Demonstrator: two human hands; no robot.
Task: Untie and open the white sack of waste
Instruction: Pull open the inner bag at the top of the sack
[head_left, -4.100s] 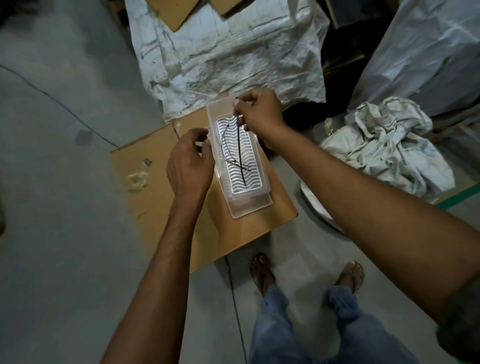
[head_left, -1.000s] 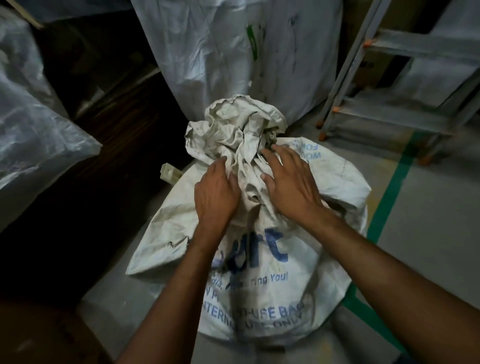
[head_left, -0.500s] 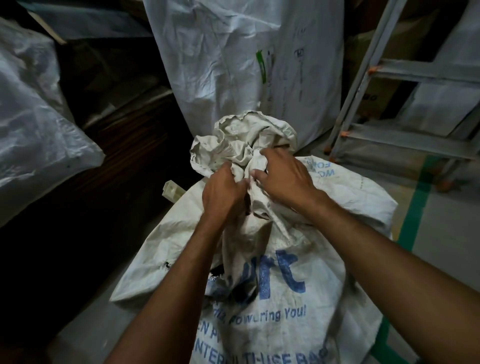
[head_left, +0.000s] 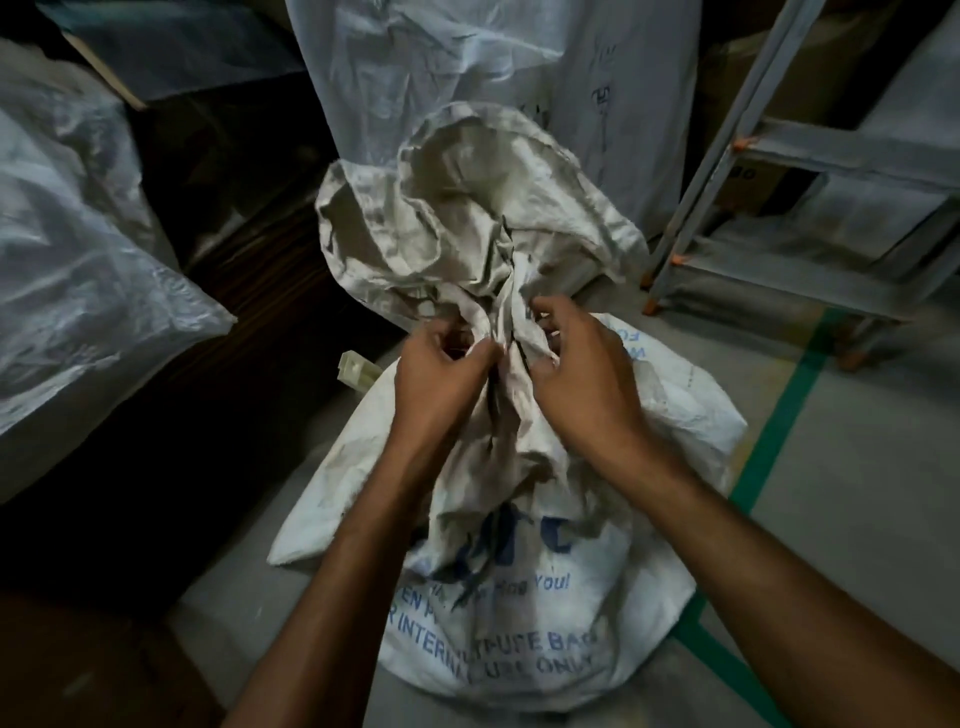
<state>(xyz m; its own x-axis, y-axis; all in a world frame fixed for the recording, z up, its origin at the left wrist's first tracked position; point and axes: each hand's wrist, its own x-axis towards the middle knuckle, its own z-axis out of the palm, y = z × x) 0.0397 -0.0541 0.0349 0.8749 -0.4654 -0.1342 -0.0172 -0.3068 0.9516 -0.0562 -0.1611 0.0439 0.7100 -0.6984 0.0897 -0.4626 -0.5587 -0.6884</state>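
A white woven sack (head_left: 519, 613) with blue print stands on the grey floor in front of me. Its crumpled top (head_left: 467, 208) flares up above a gathered neck (head_left: 506, 353). My left hand (head_left: 441, 384) pinches the fabric on the left side of the neck. On the right side my right hand (head_left: 582, 379) curls its fingers into the folds. The tie itself is hidden between my fingers and the creases.
A tall white sack (head_left: 467, 62) leans behind. A plastic-wrapped bundle (head_left: 78, 260) lies to the left over dark flooring. A metal stepladder (head_left: 789, 208) stands at the right beside a green floor line (head_left: 779, 431). A small cream plastic piece (head_left: 356, 370) lies left of the sack.
Four seconds ago my hands held a clear tray over cardboard. Since then they moved onto the sack's neck, and in the last half second the crumpled top has risen and spread.
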